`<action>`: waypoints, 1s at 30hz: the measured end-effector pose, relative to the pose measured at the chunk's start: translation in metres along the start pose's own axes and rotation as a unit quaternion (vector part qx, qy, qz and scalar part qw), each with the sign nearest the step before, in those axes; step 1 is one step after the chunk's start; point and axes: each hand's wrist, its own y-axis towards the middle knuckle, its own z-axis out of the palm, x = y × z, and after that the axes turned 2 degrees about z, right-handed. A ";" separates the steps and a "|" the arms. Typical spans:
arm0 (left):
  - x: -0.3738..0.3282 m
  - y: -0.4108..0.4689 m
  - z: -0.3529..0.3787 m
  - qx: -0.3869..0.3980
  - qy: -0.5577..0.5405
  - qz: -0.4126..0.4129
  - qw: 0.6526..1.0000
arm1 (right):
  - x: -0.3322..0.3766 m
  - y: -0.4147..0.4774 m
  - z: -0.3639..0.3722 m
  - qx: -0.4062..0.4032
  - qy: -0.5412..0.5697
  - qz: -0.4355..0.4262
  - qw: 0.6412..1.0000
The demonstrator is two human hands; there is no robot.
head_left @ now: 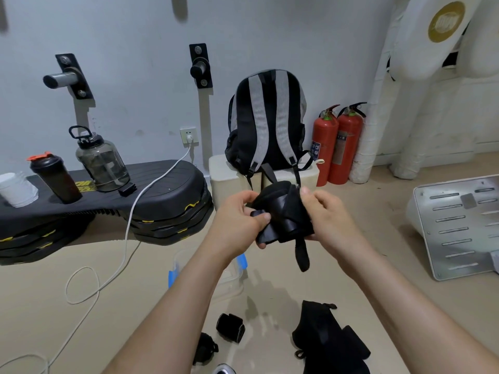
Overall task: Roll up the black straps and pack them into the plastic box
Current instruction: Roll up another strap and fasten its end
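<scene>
Centre frame: your left hand (240, 220) and right hand (328, 214) both pinch the half-rolled black strap (283, 211), tail dangling. Plastic box (232, 282) just below. Fire extinguishers (337, 147), right: label writing too blurred to read.

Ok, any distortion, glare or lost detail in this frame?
Head view: the wide lens bows the step platform and tilts the left wall peg; glare on the floor near the bottom; the black strap gripped by left hand and right hand reads as a dark mass; the clear plastic box is faint.
</scene>
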 end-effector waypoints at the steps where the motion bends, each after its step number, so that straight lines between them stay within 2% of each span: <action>1: -0.001 0.000 0.002 -0.008 0.006 -0.002 1.000 | 0.000 -0.001 0.000 0.019 -0.010 0.009 1.000; 4: -0.004 0.000 0.009 -0.012 -0.004 -0.010 1.000 | -0.006 -0.004 0.004 0.073 0.005 0.038 0.997; 9: -0.007 0.000 0.004 0.016 0.004 -0.030 0.999 | -0.007 0.001 0.001 0.067 0.066 0.067 0.993; 14: 0.002 0.006 -0.008 -0.048 0.033 -0.012 0.998 | -0.005 0.004 -0.005 0.089 0.102 0.065 0.989; 16: 0.002 0.006 -0.011 -0.032 0.017 0.000 0.999 | -0.001 0.004 -0.008 0.103 0.111 0.065 0.986; 20: 0.001 0.005 -0.020 0.069 -0.005 0.001 0.998 | 0.002 0.003 -0.012 0.134 0.150 0.076 0.977; 22: 0.003 0.005 -0.021 0.090 -0.020 -0.006 0.996 | 0.004 0.003 -0.013 0.145 0.176 0.078 0.970; 30: 0.006 0.009 -0.010 0.057 -0.028 -0.035 0.997 | 0.007 -0.007 -0.004 0.138 0.278 0.128 0.942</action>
